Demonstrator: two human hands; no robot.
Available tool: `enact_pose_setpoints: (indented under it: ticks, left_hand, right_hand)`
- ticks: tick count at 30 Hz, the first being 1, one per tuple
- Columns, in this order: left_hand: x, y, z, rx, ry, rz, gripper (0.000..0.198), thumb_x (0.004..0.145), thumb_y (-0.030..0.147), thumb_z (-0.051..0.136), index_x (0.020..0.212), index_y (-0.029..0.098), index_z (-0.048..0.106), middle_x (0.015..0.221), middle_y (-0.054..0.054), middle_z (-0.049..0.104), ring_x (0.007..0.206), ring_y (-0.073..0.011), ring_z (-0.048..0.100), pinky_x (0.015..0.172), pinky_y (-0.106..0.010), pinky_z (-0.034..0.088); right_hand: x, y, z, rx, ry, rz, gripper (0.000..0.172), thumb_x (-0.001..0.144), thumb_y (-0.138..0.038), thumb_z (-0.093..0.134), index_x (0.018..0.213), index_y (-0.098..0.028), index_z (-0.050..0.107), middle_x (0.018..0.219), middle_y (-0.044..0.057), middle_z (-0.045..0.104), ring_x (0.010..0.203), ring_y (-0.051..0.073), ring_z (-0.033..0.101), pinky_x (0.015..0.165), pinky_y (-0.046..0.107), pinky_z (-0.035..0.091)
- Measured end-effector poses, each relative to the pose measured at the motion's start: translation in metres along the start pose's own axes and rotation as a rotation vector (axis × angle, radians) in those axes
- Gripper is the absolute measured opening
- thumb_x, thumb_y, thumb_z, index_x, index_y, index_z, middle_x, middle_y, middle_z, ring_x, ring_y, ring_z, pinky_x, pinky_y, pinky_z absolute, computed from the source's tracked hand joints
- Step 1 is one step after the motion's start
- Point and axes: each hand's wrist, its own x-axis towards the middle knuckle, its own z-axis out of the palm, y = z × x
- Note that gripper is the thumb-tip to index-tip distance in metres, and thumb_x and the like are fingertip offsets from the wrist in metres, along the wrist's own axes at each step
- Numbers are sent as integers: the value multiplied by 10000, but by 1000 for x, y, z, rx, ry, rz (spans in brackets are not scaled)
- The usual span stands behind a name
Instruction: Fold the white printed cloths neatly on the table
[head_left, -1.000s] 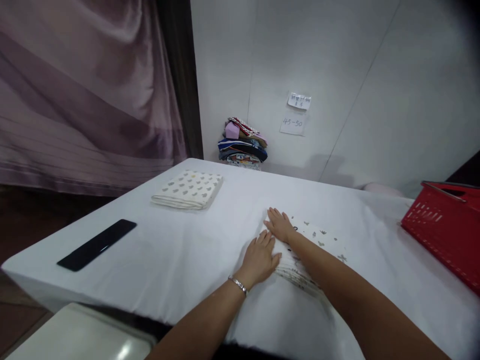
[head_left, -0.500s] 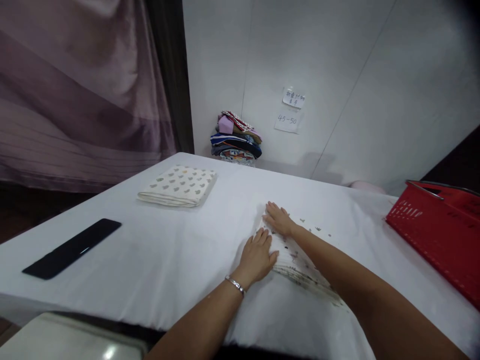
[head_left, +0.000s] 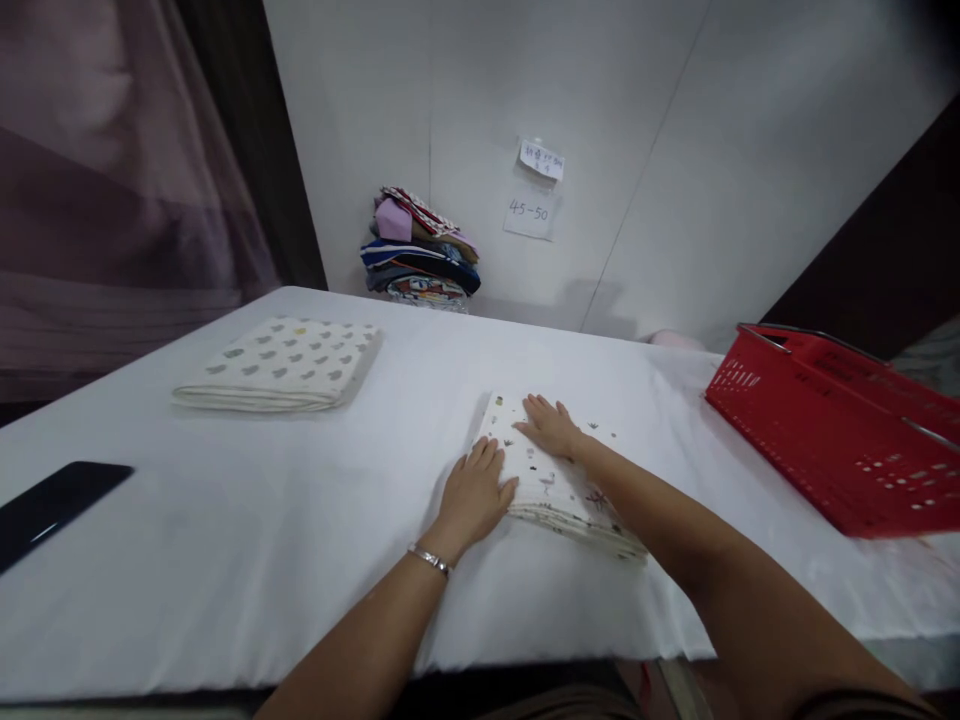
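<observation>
A folded white cloth (head_left: 551, 482) with small printed figures lies on the white-covered table in front of me. My left hand (head_left: 474, 492), a silver bracelet at its wrist, rests flat along the cloth's left edge with the fingers extended. Across the top of the same cloth my right hand (head_left: 550, 428) is spread, palm down; its forearm hides part of the cloth's right side. Several layers show at the near fold. Farther left sits another folded white cloth (head_left: 289, 362) with a grey leaf-like print, untouched.
A red plastic basket (head_left: 810, 430) with a metal handle stands at the right of the table (head_left: 315, 540). A flat black object (head_left: 60, 505) lies at the left. Beyond the far edge are stacked folded fabrics (head_left: 421, 250) and paper signs (head_left: 531, 215) on the wall.
My view has swung right, bringing more of the red basket into sight. My right hand has shifted slightly on the printed cloth, whose far left corner now shows; both hands stay on it.
</observation>
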Motion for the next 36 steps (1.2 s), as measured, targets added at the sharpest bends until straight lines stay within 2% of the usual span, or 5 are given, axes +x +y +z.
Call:
enact_pose_setpoints:
  ticks: [4,21,26,30,36]
  left_hand:
    - [0,0,1,12,10,0,434,899,394,375,1270,182,452,1412,-87,395,1345,-244,261,1045,-444,311]
    - [1,-3,1,37,12,6,445,906,406,357,1265,166,465,1409,-84,401,1342,-237,273,1048,-428,322]
    - [1,-2,1,11,1,3,447,904,405,365,1266,162,464,1414,-82,393,1349,-232,258,1060,-420,308]
    - [1,-3,1,0,-3,-6,441,905,403,361,1270,177,462,1418,-70,389,1350,-218,257,1065,-406,300]
    - [0,-2,-1,-39,10,-11,427,896,395,385,1257,186,476,1417,-65,393,1352,-217,251,1062,-406,300]
  right_hand:
    - [-5,10,14,-19,24,32,742,876,-638,100,1461,-181,110,1526,47,68,1394,200,15,1102,441,-1]
    - [-25,48,-1,71,-42,122,742,876,-638,158,1456,-175,150,1520,72,108,1392,215,62,1101,443,58]
    - [-41,64,0,50,28,239,723,888,-617,185,1452,-166,163,1516,86,137,1392,223,58,1102,446,45]
    - [-44,75,2,139,37,273,684,883,-586,299,1429,-175,263,1484,78,256,1365,229,197,1102,411,118]
    - [-49,98,-21,176,56,316,566,887,-503,361,1297,-138,503,1321,104,509,1206,251,467,1004,330,332]
